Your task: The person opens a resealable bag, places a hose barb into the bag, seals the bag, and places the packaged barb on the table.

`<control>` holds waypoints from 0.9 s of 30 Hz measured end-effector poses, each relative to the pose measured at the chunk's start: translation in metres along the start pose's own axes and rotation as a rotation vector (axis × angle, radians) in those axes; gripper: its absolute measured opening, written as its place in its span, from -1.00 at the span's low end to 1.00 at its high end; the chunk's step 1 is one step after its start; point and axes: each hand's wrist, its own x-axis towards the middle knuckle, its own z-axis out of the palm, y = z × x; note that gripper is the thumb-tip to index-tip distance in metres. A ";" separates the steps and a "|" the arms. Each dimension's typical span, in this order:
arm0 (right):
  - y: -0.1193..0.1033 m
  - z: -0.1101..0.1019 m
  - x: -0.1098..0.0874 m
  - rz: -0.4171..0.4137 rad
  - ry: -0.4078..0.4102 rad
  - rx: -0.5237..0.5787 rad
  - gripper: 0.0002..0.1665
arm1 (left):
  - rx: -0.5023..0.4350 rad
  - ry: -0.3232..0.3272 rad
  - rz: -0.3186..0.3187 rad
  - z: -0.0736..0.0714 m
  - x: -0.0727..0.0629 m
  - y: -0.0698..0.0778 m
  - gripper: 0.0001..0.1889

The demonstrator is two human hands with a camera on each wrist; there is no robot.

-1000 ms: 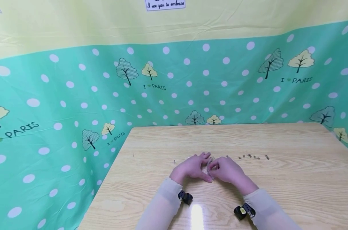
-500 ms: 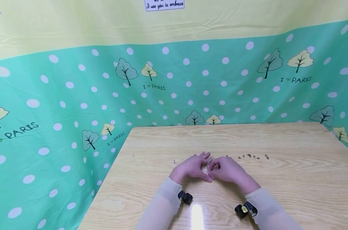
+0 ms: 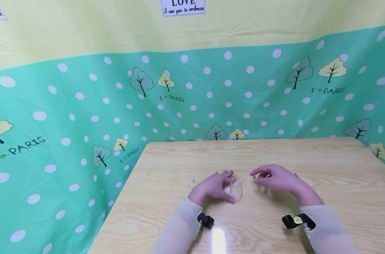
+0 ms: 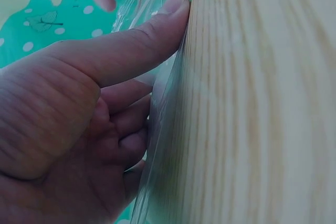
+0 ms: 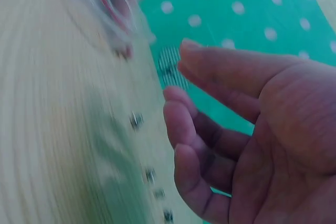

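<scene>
My left hand (image 3: 213, 186) holds a clear plastic zip bag (image 3: 237, 188) low at the tabletop, its mouth spread toward the right. In the left wrist view the thumb (image 4: 149, 38) lies along the bag's edge, with the other fingers curled behind the film. A red line runs along the bag's mouth (image 5: 107, 1) in the right wrist view. My right hand (image 3: 276, 180) hovers to the right of the bag, fingers loosely bent and nothing between them. Close by its fingertips lies a small metal piece (image 5: 136, 120); several similar ones sit in a row, partly hidden by this hand.
A wooden table (image 3: 179, 155) bears everything. Left of my left hand lies another tiny piece (image 3: 194, 180). One metal piece (image 3: 296, 175) shows beyond the right wrist. Green dotted cloth (image 3: 167, 116) hangs behind the table.
My right hand has left the bag's mouth and moved right, over the row of small metal pieces; its fingers have parted. The left hand stays at the bag.
</scene>
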 end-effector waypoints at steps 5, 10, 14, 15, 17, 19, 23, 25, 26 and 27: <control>0.031 -0.024 -0.016 0.019 0.035 0.026 -0.53 | -0.005 -0.003 0.013 0.000 -0.001 0.001 0.04; 0.061 -0.047 -0.031 0.064 0.139 -0.005 -0.45 | 0.009 -0.008 0.020 -0.001 -0.001 0.001 0.04; 0.084 -0.059 -0.043 0.139 0.211 -0.025 -0.38 | 0.013 -0.012 0.022 -0.001 -0.001 0.001 0.04; 0.088 -0.061 -0.046 0.157 0.219 -0.020 -0.36 | 0.013 -0.014 0.021 0.000 -0.001 0.001 0.04; 0.096 -0.065 -0.051 0.190 0.222 -0.002 -0.31 | 0.016 -0.016 0.021 0.000 -0.002 0.001 0.03; 0.104 -0.069 -0.056 0.207 0.225 0.009 -0.30 | 0.019 -0.014 0.020 0.000 -0.002 0.001 0.03; 0.115 -0.072 -0.060 0.222 0.241 -0.007 -0.31 | 0.016 -0.012 0.023 0.000 -0.002 0.001 0.03; 0.119 -0.073 -0.060 0.221 0.249 -0.017 -0.32 | 0.016 -0.011 0.026 0.000 -0.002 0.000 0.03; 0.121 -0.073 -0.060 0.217 0.247 -0.021 -0.33 | 0.016 -0.010 0.027 -0.001 -0.002 0.000 0.03; 0.122 -0.073 -0.059 0.214 0.245 -0.025 -0.33 | 0.016 -0.008 0.027 -0.001 -0.001 0.000 0.03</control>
